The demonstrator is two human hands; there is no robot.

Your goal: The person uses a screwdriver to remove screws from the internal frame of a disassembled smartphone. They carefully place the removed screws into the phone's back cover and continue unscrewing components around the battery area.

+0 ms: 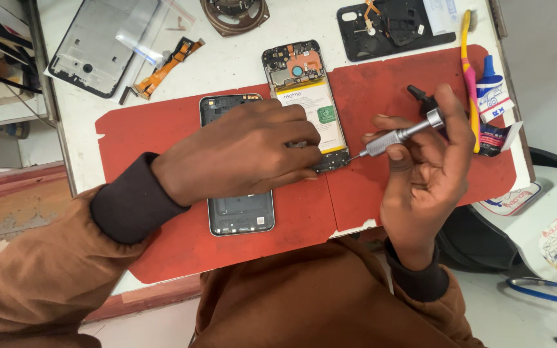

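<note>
From the head camera I look down on a white worktop (pixel 240 64) with a red rubber work mat (pixel 182 245) laid across it. The mat's near edge hangs over the table front toward my lap, and its right end stops just short of the table's right edge. Beyond that edge lies pale floor, with a dark round seat (pixel 478 238) beside my right knee.

My left hand (pixel 246 151) lies curled, palm down, pressing on the lower end of the opened black smartphone with its white battery exposed (pixel 304 96), at the mat's middle. Under my wrist lies a black plastic phone back cover (pixel 240 212).

My right hand (pixel 427 154) grips a slim silver precision screwdriver (pixel 394 136), forefinger on its cap; the tip touches the phone's bottom edge.

Open mat remains only at far left and lower right. The far worktop is crowded: a grey phone frame (pixel 98 45), an orange flex cable (pixel 162 67), a black back panel (pixel 394 29), a yellow toothbrush (pixel 469 77) and a blue-capped glue tube (pixel 491 84).
</note>
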